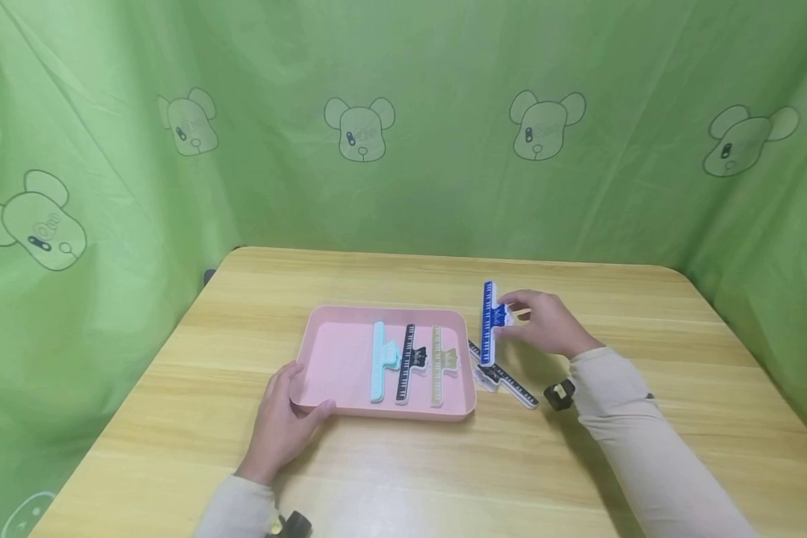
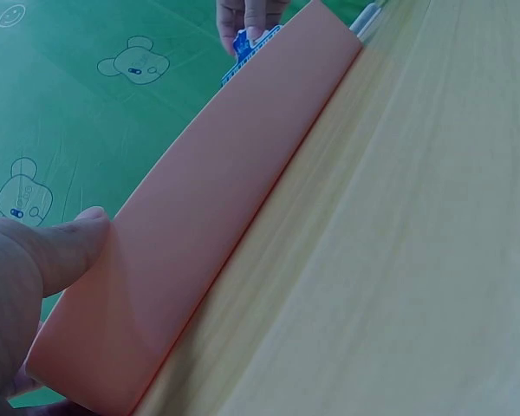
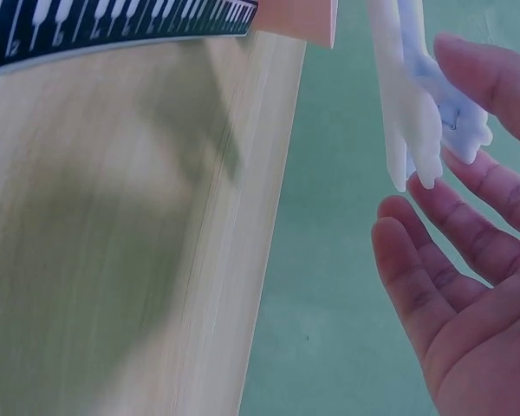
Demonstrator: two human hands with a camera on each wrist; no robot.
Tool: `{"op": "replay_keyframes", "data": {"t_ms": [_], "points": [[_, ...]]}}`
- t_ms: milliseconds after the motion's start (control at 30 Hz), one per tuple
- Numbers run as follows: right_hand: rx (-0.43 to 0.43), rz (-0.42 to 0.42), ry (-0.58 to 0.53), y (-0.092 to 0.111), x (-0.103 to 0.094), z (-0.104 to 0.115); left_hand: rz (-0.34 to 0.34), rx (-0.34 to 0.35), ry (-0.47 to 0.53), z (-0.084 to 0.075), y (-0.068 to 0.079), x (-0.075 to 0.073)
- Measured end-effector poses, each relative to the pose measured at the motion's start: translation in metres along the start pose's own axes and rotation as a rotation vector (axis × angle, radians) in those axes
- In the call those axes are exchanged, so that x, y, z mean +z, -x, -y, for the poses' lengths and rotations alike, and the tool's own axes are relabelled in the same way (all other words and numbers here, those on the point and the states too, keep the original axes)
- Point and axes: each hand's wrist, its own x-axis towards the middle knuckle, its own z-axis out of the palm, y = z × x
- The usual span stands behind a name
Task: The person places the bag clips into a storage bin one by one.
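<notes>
My right hand (image 1: pixel 541 321) pinches a blue clip (image 1: pixel 488 321) by its handle, thumb on one side and fingers on the other. The clip has a long bar with a piano-key pattern and is held up just beyond the right side of a pink tray (image 1: pixel 339 351). At the tray's near left corner, my left hand (image 1: pixel 282 418) grips the wall; its thumb (image 2: pixel 82 243) presses the outer face. Inside the tray lie a light-blue clip (image 1: pixel 377 366), a black clip (image 1: pixel 406 366) and a beige clip (image 1: pixel 436 366), side by side.
Another black clip (image 1: pixel 519 390) lies slantwise on the wooden table (image 1: pixel 376 478), close to the tray's right wall and below the blue clip. A green curtain (image 1: pixel 444 202) with bear-head prints hangs around the table's back and sides.
</notes>
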Motion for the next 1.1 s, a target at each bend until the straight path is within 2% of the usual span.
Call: {"op": "replay_keyframes", "data": {"t_ms": [567, 800, 1100], "points": [[0.024, 0.013, -0.004, -0.007, 0.008, 0.011, 0.004, 0.002, -0.007, 0.001, 0.0, 0.0], [-0.005, 0.013, 0.002, -0.011, 0.009, 0.016, -0.003, 0.014, -0.007, 0.001, 0.0, 0.0], [-0.002, 0.026, 0.0, -0.014, 0.012, 0.022, -0.008, 0.019, -0.011, 0.001, 0.0, 0.0]]}}
